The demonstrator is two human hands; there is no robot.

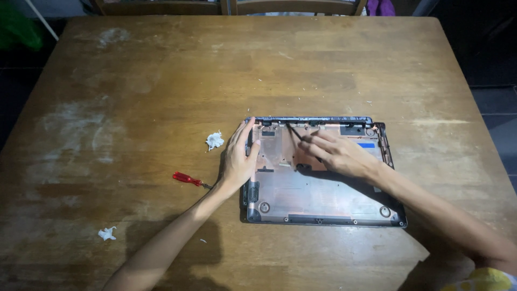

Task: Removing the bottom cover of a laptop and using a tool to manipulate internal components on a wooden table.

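On the right half of the table [161,81], nearer the near edge than the far one: an opened laptop shell [323,199], lying flat, hollow side up. Inside, mostly bare copper-toned plastic, a blue label [366,145] toward the far right corner, round screw posts at the near corners. Looks largely stripped already, to judge by the empty interior; no board or battery to be seen in it.

Left hand [239,161] laid against the shell's left edge, fingers open and stretched toward the far side, thumb over the rim and inside, bracing rather than gripping. Right hand [336,153] reaching in from the right, fingers extended onto a thin black cable [294,134] near the far wall. Impossible to tell whether pinching the cable or only pressing on it. Cable apparently among the last parts left in there.

Just left of the left wrist, a red-handled screwdriver [187,179] lying on the wood, untouched, tip toward the wrist. Two crumpled white wads: one [215,140] near the left hand's fingertips, another [107,233] well apart at the near left. Scattered crumbs and pale smears across the table. Chairs [293,6] at the far edge.
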